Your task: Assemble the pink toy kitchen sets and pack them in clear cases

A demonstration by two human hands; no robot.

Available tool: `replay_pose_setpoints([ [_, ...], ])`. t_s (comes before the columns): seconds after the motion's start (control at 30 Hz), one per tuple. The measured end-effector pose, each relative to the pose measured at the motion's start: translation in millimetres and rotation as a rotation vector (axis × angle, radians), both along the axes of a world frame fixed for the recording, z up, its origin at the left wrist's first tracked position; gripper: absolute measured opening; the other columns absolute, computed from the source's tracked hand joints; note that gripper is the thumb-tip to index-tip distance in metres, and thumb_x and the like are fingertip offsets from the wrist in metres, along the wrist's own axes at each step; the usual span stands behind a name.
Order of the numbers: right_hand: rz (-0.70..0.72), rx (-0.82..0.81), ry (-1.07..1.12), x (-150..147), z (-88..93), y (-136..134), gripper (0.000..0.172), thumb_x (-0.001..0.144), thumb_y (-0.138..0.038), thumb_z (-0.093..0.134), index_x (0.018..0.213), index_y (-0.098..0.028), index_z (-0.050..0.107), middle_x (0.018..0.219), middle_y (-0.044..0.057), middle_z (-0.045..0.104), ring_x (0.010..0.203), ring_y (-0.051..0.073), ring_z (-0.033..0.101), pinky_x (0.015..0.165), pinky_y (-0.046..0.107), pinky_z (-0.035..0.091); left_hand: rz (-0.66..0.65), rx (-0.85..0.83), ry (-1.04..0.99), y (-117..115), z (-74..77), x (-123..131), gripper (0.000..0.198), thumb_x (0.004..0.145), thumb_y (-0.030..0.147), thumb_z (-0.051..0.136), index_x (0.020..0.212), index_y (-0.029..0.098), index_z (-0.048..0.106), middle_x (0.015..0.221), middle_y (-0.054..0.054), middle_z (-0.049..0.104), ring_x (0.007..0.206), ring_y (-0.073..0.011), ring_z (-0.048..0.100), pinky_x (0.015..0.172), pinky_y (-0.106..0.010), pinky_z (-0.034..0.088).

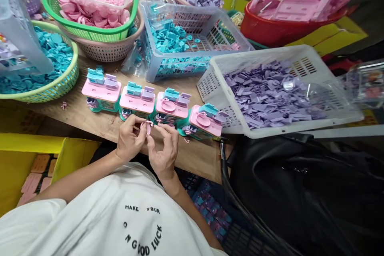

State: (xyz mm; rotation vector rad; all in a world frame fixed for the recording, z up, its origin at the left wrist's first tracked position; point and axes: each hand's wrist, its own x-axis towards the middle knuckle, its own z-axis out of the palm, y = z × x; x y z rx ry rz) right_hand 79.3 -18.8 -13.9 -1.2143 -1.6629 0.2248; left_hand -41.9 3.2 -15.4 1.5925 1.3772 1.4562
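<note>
Near the table's front edge, my left hand [130, 138] pinches a small pink plastic bowl [145, 128] between thumb and fingers. My right hand [164, 150] meets it from the other side, its thumb and index finger closed about a tiny pink plastic piece [151, 124] at the bowl's rim. Just beyond my hands stands a row of several toy kitchen counters with pink tops and teal bases. The left-end counter [101, 90] and the one beside it [137, 102] have no bowl on top. Pink bowls sit on the third counter [171, 106] and the right-end one [205, 121].
A white crate [222, 96] of purple parts borders the row at right. Behind stand a clear blue crate [153, 62] of teal parts and a green basket [87, 30] of pink parts. A yellow-green basket [64, 84] is at left, a black bag [279, 184] at right.
</note>
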Motion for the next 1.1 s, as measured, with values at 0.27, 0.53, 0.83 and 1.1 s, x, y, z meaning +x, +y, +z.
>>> replay_pose_setpoints([
  [0.27, 0.156, 0.301, -0.405, -19, 19.9, 57, 0.009, 0.097, -0.020, 0.059, 0.105, -0.021, 0.066, 0.095, 0.005, 0.075, 0.094, 0.021, 0.065, 0.086, 0.036, 0.042, 0.107, -0.040, -0.170, 19, 33.7, -34, 0.020, 0.091, 0.036, 0.063, 0.094, 0.016, 0.061, 0.087, -0.003, 0.066, 0.077, -0.0129, 0.065, 0.065, -0.021, 0.053],
  [0.53, 0.266, 0.194, -0.537, -14, 18.5, 103, 0.016, 0.101, -0.024, 0.056, 0.107, -0.020, 0.069, 0.095, 0.005, 0.076, 0.091, 0.020, 0.062, 0.084, 0.034, 0.039, 0.149, 0.227, 0.312, 43, 16.0, -72, 0.031, 0.096, 0.013, 0.041, 0.123, 0.012, 0.057, 0.122, -0.015, 0.066, 0.116, -0.0227, 0.063, 0.103, -0.040, 0.052],
  [0.83, 0.153, 0.179, -0.788, -26, 20.5, 90, 0.020, 0.100, -0.020, 0.055, 0.111, -0.023, 0.071, 0.098, 0.005, 0.073, 0.094, 0.021, 0.056, 0.082, 0.036, 0.033, 0.057, 0.174, 0.560, 42, 10.0, -73, 0.044, 0.089, 0.004, 0.040, 0.131, 0.008, 0.054, 0.118, -0.016, 0.069, 0.112, -0.0270, 0.060, 0.096, -0.042, 0.057],
  [1.1, 0.285, 0.069, -0.956, -39, 41.9, 89, 0.020, 0.097, -0.013, 0.054, 0.107, -0.019, 0.069, 0.103, 0.009, 0.071, 0.104, 0.026, 0.054, 0.083, 0.040, 0.034, 0.012, 0.117, 0.633, 36, 17.1, -70, 0.040, 0.091, 0.006, 0.042, 0.127, 0.014, 0.058, 0.124, -0.013, 0.067, 0.118, -0.0271, 0.056, 0.099, -0.041, 0.056],
])
